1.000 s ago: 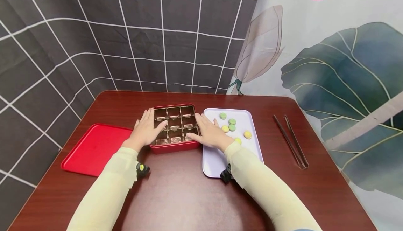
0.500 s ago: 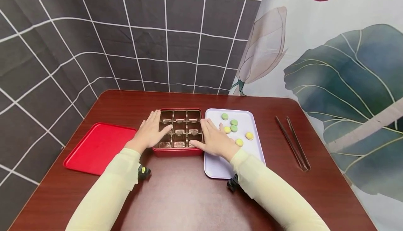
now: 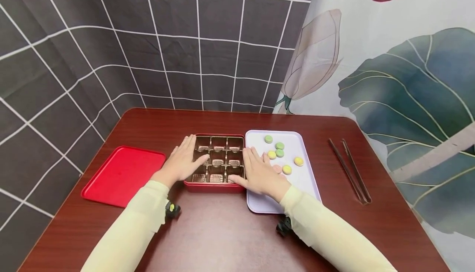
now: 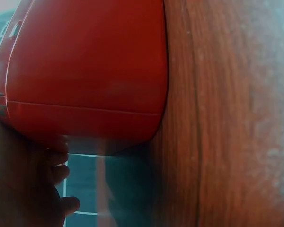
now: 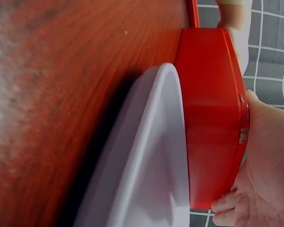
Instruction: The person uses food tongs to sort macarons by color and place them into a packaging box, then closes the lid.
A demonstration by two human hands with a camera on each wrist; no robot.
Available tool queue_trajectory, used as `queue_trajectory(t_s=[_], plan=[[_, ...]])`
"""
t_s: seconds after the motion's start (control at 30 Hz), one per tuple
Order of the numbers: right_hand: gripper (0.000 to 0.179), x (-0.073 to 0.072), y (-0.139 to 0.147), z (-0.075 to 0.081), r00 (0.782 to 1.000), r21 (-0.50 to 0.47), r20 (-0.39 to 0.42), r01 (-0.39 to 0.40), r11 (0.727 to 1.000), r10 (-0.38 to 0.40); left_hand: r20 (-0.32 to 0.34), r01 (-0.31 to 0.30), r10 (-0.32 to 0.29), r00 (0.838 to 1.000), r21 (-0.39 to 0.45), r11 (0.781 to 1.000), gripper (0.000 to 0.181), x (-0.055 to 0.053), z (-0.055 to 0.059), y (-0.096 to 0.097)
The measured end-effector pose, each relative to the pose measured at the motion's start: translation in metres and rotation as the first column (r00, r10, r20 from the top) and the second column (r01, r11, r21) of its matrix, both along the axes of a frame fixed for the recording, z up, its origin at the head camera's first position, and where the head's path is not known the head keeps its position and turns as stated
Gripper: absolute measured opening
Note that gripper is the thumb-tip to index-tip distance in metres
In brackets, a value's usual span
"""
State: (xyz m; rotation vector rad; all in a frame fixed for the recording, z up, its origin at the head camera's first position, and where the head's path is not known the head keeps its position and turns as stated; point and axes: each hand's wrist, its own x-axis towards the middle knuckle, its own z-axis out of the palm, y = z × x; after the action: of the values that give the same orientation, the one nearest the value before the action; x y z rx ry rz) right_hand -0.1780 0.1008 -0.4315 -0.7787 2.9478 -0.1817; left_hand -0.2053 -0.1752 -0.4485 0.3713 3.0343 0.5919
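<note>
A red box (image 3: 214, 188) with a brown divided insert (image 3: 218, 156) sits in the middle of the table, its compartments bare. My left hand (image 3: 180, 163) lies along its left side, fingers straight, thumb over the rim. On the other side my right hand (image 3: 259, 176) rests against the box's right edge, fingers extended and thumb across the front right compartment. Beside the box, partly under my right forearm, is a white tray (image 3: 302, 181) holding several small macarons: green (image 3: 280, 145), yellow (image 3: 298, 161) and pink (image 3: 276, 168). Both wrist views show the box's red wall (image 4: 85, 56) close up.
To the left lies a flat red tray (image 3: 124, 175). Metal tongs (image 3: 350, 171) rest on the right of the brown table (image 3: 219, 230). A dark gridded curtain (image 3: 178, 53) hangs behind, with a flower-printed cloth (image 3: 356, 37) at the right.
The box has slid a little toward me and to the right between my two hands, now sitting straighter beside the white tray. The head view has shifted slightly.
</note>
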Motion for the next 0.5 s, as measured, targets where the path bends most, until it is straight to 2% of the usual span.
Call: queue_trajectory(t_s=[0.27,0.37,0.5], plan=[[0.103,0.006,0.004,0.001,1.000,-0.007,0.013,-0.012,1.000,0.012,-0.009,-0.006,0.006,1.000,-0.006,1.000,0.097,0.007,0.000,0.001],[0.098,0.005,0.013,0.001,1.000,-0.066,0.015,-0.014,0.998,0.015,-0.006,-0.008,0.008,1.000,0.001,1.000,0.097,0.009,-0.001,0.002],[0.090,-0.001,0.042,0.005,1.000,-0.170,-0.019,-0.008,0.985,0.005,-0.009,-0.006,0.006,1.000,0.009,1.000,0.097,0.011,0.000,0.003]])
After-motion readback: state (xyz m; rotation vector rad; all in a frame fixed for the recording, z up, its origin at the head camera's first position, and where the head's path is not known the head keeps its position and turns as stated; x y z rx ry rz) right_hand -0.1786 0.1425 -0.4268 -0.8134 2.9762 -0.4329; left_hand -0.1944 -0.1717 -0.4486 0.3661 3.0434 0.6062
